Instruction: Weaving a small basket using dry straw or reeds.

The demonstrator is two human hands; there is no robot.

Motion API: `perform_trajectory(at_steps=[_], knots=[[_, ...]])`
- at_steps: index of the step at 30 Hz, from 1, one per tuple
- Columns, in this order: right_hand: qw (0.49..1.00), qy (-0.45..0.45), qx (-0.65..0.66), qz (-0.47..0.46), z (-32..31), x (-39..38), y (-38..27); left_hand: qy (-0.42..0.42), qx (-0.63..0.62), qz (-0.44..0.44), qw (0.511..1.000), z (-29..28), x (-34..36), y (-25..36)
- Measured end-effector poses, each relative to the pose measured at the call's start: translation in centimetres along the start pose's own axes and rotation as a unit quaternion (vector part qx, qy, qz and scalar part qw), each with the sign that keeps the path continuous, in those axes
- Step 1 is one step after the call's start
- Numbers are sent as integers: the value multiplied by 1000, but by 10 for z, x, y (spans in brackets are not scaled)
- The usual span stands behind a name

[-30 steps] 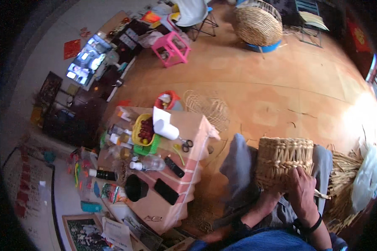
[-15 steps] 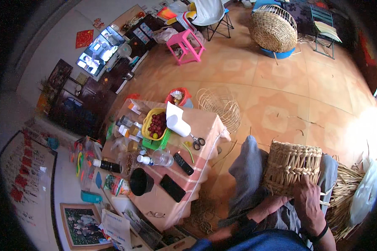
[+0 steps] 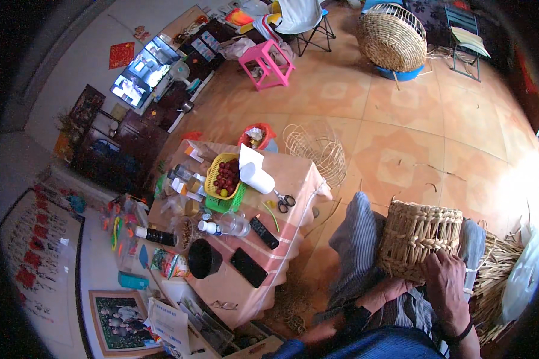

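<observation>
A straw-coloured woven basket [image 3: 422, 230] lies in my lap between striped trouser legs, its openwork side turned up. My left hand [image 3: 395, 287] holds it low at the near edge, with most of the fingers hidden behind the rim and my other hand. My right hand [image 3: 445, 281] is closed against the near right edge of the weave, fingertips pressed together. What lies between those fingers is hidden. Pale straw ends [image 3: 471, 270] stick out just right of that hand.
A bundle of straw [image 3: 496, 272] and a pale plastic bag [image 3: 524, 275] lie at my right. At my left, a cloth-covered table [image 3: 269, 269] holds scissors [image 3: 285, 202], a phone [image 3: 248, 267] and fruit. An open wicker frame [image 3: 317, 149] and a pink stool [image 3: 266, 63] stand beyond.
The view has shifted slightly, so the whole scene sits a few pixels over. Both hands remain at the basket's near edge, and the right hand's fingers have moved only slightly.
</observation>
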State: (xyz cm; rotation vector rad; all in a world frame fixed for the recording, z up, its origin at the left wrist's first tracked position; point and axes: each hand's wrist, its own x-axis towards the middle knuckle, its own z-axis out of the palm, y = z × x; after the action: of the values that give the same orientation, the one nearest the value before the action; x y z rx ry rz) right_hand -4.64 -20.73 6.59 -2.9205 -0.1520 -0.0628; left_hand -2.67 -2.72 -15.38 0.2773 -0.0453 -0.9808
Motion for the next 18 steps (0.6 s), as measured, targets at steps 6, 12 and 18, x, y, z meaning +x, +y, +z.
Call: perform_trajectory(at_steps=[6, 12, 18], knots=[[1000, -16, 16, -11, -19, 3, 1, 1, -6, -19, 1000, -6, -4, -2], [996, 22, 79, 41, 17, 0, 7, 20, 35, -10, 999, -2, -7, 6], [985, 46, 154, 64, -12, -6, 2, 40, 83, 3, 996, 0, -13, 17]])
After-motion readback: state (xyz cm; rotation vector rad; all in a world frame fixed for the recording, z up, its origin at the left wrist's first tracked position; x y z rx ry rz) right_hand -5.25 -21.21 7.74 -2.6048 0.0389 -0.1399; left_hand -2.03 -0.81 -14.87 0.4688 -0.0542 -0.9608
